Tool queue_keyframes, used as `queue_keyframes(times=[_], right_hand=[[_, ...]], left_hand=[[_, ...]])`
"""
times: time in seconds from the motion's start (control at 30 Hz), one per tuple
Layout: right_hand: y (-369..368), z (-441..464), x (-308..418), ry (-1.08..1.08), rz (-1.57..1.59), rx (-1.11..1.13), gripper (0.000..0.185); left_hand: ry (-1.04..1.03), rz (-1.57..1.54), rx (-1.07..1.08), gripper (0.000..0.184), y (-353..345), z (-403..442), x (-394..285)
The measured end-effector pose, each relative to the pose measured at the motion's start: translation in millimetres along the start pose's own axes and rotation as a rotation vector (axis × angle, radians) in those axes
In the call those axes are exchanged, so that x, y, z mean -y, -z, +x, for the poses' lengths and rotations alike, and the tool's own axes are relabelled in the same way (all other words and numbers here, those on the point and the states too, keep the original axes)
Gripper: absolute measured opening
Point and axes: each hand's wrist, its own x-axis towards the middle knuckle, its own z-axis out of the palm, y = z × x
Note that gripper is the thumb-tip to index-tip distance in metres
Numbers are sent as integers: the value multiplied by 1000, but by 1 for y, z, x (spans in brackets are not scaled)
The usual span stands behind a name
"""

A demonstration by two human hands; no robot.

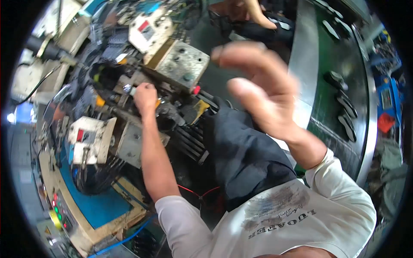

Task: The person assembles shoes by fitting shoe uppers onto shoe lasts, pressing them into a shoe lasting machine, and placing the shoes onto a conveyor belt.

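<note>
My left hand reaches into the machine on the left, its fingers closed at a small part near the clamp area. What they hold there is mostly hidden; only a small pale tip shows beside the fingertips. My right hand is raised in the air near the camera, blurred by motion. Its thumb and fingers are curved and apart, with nothing visible between them. Just right of my left hand stands a worn metal box of the machine, with a red knob at its corner.
Shoe parts lie on a dark green conveyor at the right. Another person's arm shows at the top. A blue-topped bench and a button panel are at lower left. A blue device stands far right.
</note>
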Motion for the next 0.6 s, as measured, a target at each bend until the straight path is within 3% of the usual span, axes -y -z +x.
queue_keyframes(times=[0.07,0.2,0.27,0.3,0.53,0.6], right_hand=[[-30,-36,-47,-298,-128,25,28],[-77,-165,-149,-330,-582,493,34],[-80,-201,-138,-77,-906,644,32],[-85,-204,-139,-171,-860,696,29],[-81,-204,-162,-236,-834,665,24],[-81,-203,-159,-234,-836,675,24]], left_hand=[[31,9,-52,29,0,-7,-4],[-9,21,-89,27,6,-18,-12],[66,47,-23,28,6,-15,-13],[78,7,-6,28,7,-15,-13],[51,-4,-33,28,8,-17,-12],[-68,-15,-15,25,13,-23,-9]])
